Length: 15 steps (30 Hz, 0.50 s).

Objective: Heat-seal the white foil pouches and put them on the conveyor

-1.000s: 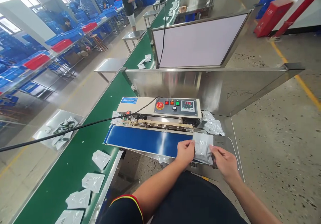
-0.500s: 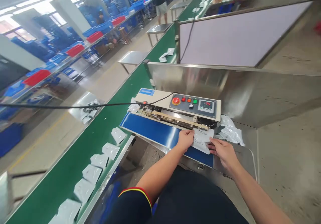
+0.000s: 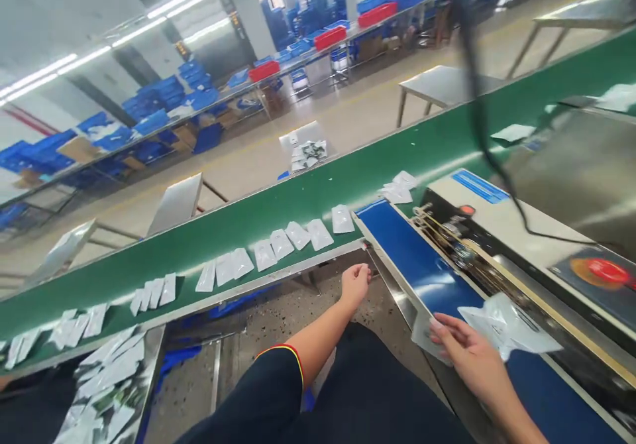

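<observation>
My right hand (image 3: 467,350) rests with fingers stretched out on the near edge of a white pouch (image 3: 507,328). The pouch lies on the blue belt (image 3: 422,265) of the sealing machine (image 3: 517,232), its far edge at the sealing slot. My left hand (image 3: 354,283) hangs free by the belt's left end, fingers loosely curled, holding nothing. Just beyond it a row of white pouches (image 3: 291,238) lies on the green conveyor (image 3: 318,195).
A black cable (image 3: 484,132) crosses above the machine, whose red stop button (image 3: 603,273) sits at the right. More pouches fill a steel tray (image 3: 106,391) at lower left. Steel side tables (image 3: 437,86) and blue crates (image 3: 163,93) stand beyond the conveyor.
The view has swung left. My left hand has let go of the pouch and moved left toward the green conveyor. My right hand stays on the pouch at the sealer.
</observation>
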Tool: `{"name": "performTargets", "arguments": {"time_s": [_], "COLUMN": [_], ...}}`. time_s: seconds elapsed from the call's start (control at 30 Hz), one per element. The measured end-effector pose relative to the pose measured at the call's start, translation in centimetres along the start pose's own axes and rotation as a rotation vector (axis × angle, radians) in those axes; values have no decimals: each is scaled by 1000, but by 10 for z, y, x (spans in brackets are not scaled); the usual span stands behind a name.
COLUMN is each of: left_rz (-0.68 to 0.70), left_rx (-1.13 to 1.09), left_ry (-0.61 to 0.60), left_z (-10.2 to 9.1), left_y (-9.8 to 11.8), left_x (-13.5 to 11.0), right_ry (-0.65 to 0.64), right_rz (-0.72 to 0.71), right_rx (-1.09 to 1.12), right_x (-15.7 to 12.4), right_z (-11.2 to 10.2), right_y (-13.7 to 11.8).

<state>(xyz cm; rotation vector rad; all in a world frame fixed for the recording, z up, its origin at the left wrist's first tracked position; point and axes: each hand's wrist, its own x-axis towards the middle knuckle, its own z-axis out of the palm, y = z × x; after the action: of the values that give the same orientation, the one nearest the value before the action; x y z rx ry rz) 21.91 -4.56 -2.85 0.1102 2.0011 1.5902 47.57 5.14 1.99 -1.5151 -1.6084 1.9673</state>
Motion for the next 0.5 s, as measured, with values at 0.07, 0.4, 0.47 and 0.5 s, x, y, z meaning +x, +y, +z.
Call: {"name": "performTargets", "arguments": {"time_s": [0.07,0.4,0.47,0.5], "left_rz": [-9,-26,-45,-52], "left_rx": [-32,-28,-11,-4], "left_ry": [63,119,171,198], "left_z": [-31,-145,-164,-173], "left_y": [-5,-37,-40,-40], "left_x": [23,87,95,100], "right_ry": [-66,74,103,102], "right_rz": [-140,-271,-224,-224], "right_rx": [-55,-1267,-1271,-1254], "right_x": [42,320,350,360], "right_z": [62,319,329,331], "right_y": [-43,-231,-230,-226]}}
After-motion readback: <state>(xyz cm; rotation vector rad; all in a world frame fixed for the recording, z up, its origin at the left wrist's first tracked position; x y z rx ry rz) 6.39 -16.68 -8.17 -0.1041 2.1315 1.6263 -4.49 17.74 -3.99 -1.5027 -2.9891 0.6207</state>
